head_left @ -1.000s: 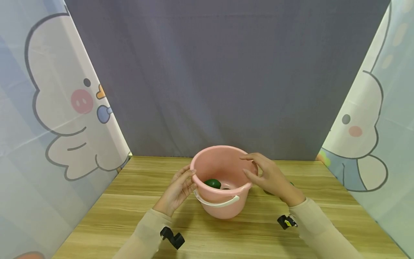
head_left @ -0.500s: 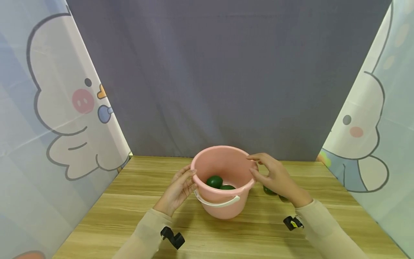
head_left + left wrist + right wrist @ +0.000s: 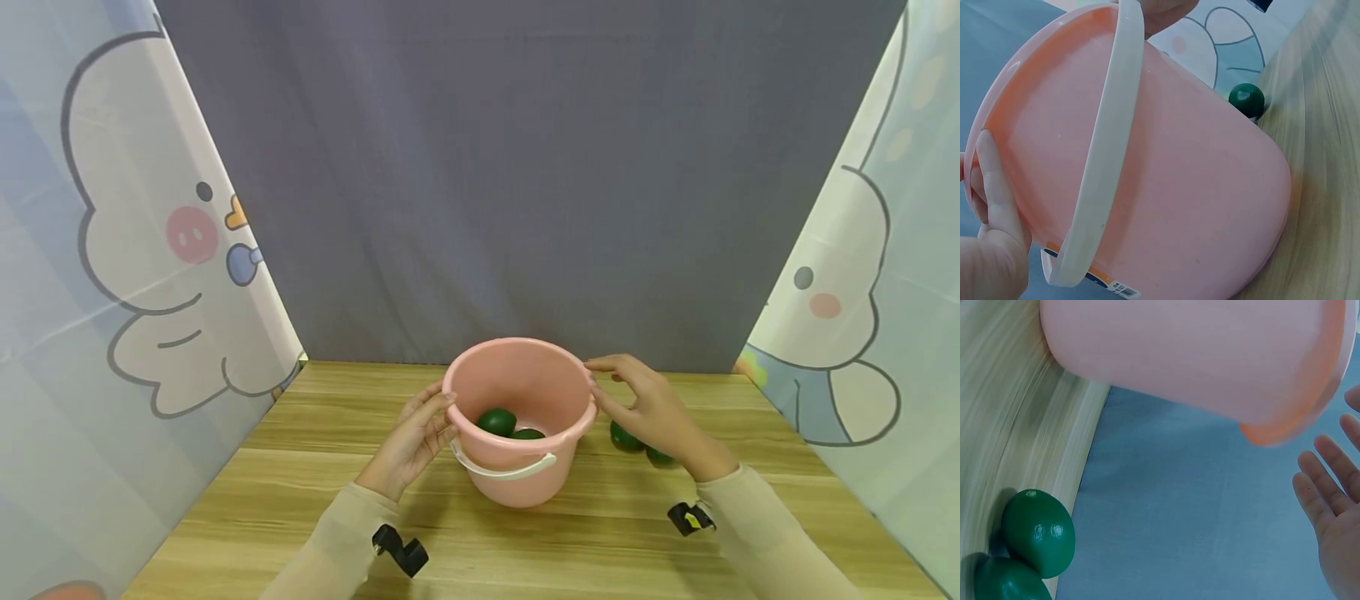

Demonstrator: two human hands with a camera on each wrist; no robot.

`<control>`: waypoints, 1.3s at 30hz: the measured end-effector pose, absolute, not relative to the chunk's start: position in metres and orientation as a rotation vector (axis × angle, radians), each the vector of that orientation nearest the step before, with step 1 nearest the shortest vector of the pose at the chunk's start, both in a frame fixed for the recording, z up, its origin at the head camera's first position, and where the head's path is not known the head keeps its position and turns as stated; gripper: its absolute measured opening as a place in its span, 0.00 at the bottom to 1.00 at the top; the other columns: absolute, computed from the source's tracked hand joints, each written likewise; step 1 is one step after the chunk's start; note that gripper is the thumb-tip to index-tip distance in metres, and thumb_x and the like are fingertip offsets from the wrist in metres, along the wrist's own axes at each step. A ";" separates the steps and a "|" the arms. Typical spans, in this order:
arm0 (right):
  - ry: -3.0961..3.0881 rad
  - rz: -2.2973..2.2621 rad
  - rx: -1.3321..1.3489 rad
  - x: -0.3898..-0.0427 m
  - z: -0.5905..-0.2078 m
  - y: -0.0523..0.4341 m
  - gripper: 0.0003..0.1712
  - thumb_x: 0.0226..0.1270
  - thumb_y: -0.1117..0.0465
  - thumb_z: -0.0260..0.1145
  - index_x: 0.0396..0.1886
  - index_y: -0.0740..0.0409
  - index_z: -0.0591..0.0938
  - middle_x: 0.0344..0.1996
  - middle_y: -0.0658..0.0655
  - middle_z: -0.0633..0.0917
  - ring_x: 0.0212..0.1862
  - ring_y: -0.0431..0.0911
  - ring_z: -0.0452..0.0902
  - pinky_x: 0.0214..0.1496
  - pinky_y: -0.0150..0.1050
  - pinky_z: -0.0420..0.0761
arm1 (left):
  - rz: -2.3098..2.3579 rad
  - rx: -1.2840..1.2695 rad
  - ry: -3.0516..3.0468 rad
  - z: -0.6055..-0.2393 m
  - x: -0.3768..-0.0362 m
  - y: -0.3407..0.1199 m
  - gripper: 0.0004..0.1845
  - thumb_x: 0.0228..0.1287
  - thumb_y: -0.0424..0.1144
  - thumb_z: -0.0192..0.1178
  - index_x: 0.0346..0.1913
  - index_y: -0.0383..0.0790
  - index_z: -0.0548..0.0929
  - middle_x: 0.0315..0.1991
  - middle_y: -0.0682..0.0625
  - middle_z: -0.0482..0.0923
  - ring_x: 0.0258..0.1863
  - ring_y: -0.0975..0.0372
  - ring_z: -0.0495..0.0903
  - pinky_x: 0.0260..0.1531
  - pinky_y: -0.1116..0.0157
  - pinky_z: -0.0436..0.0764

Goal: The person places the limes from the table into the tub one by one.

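On the wooden desk (image 3: 315,492), centre, stands a round pink plastic bucket (image 3: 519,417) w/ white handle. Left hand (image 3: 411,440) rests straight fingers on its left rim; right hand (image 3: 651,408), released, fingers relaxed, hovers by the right rim. Two green limes (image 3: 512,422) lie inside; two more limes (image 3: 1025,547) sit just right of the bucket, partly hidden behind the right hand.

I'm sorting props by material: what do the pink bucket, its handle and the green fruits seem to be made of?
The pink bucket looks like moulded plastic: smooth, matte, one even colour. Its handle, a flat white band, looks plastic too. The green fruits have glossy, dimpled skin; real limes or plastic imitations, I cannot tell.
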State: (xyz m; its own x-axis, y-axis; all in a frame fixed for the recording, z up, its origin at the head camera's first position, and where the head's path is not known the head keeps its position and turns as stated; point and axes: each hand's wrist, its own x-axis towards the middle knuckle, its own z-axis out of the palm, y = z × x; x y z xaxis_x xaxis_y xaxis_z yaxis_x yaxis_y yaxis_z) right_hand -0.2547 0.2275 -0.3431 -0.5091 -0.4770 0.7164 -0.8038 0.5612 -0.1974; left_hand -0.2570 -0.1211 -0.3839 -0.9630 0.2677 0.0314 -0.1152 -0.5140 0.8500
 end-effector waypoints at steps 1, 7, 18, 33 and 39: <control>-2.183 0.694 1.021 -0.255 -0.344 0.229 0.24 0.61 0.69 0.73 0.57 0.62 0.80 0.53 0.56 0.83 0.55 0.46 0.77 0.55 0.34 0.80 | 2.547 0.232 1.408 -0.384 -0.257 -0.121 0.26 0.71 0.33 0.57 0.69 0.36 0.64 0.50 0.45 0.73 0.31 0.67 0.78 0.31 0.76 0.84; -2.160 0.675 1.014 -0.254 -0.346 0.237 0.27 0.57 0.72 0.74 0.57 0.63 0.80 0.53 0.56 0.83 0.55 0.47 0.78 0.52 0.39 0.82 | 2.555 0.222 1.404 -0.384 -0.256 -0.121 0.26 0.70 0.32 0.57 0.68 0.35 0.64 0.47 0.46 0.74 0.30 0.67 0.78 0.30 0.76 0.84; -2.133 0.676 1.012 -0.251 -0.348 0.245 0.29 0.55 0.74 0.73 0.59 0.60 0.80 0.54 0.54 0.82 0.53 0.49 0.79 0.55 0.21 0.74 | 2.556 0.226 1.401 -0.384 -0.257 -0.121 0.24 0.70 0.32 0.58 0.66 0.36 0.66 0.46 0.46 0.74 0.29 0.66 0.78 0.30 0.76 0.84; -2.135 0.662 0.964 -0.253 -0.358 0.259 0.27 0.53 0.76 0.73 0.55 0.64 0.81 0.50 0.56 0.83 0.50 0.49 0.79 0.55 0.19 0.73 | 2.552 0.230 1.411 -0.383 -0.255 -0.122 0.26 0.70 0.33 0.58 0.67 0.36 0.64 0.47 0.45 0.74 0.29 0.66 0.78 0.30 0.77 0.84; -2.187 0.653 0.918 -0.254 -0.364 0.267 0.25 0.55 0.75 0.72 0.55 0.63 0.81 0.51 0.55 0.83 0.51 0.50 0.79 0.54 0.20 0.74 | 2.551 0.214 1.417 -0.384 -0.256 -0.121 0.26 0.70 0.32 0.58 0.68 0.36 0.64 0.48 0.44 0.73 0.29 0.66 0.79 0.30 0.77 0.84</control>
State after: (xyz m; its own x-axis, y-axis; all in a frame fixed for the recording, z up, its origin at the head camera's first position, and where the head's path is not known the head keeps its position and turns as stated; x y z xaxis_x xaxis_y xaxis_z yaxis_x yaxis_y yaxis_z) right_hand -0.2540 0.2672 -0.3637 -0.5293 -0.4220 0.7361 -0.7565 0.6275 -0.1843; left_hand -0.2560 -0.1208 -0.3836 -0.9663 0.2564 0.0229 -0.1160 -0.5132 0.8504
